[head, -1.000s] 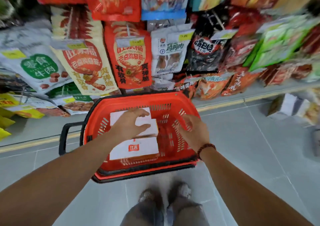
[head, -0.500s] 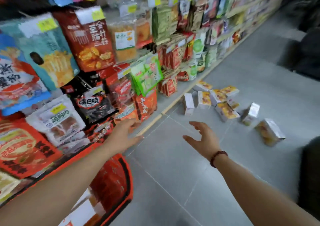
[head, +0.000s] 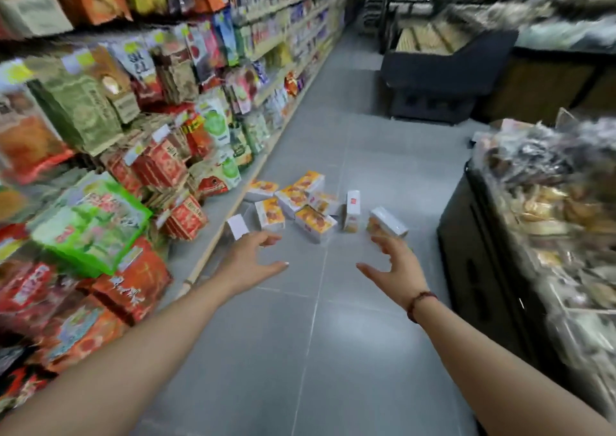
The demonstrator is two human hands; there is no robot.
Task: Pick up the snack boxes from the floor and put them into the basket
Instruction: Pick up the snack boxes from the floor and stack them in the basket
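Note:
Several white and orange snack boxes (head: 301,205) lie scattered on the grey tiled floor, close to the foot of the left shelf. One box (head: 386,222) lies apart at the right end of the heap, one (head: 237,226) at the left end. My left hand (head: 248,262) is stretched out in the air short of the heap, fingers spread and holding nothing. My right hand (head: 393,269) is out beside it, fingers spread and empty, just below the right-hand box in the picture. The basket is out of view.
A long shelf of snack bags (head: 100,175) runs along the left of the aisle. A dark display stand with wrapped goods (head: 540,235) closes in on the right. A black bin stand (head: 443,75) is farther down the aisle. Grey floor (head: 300,352) stretches between me and the boxes.
The view has swung from the red basket to the aisle. Both hands left the basket and now reach toward the boxes, which appear nearer.

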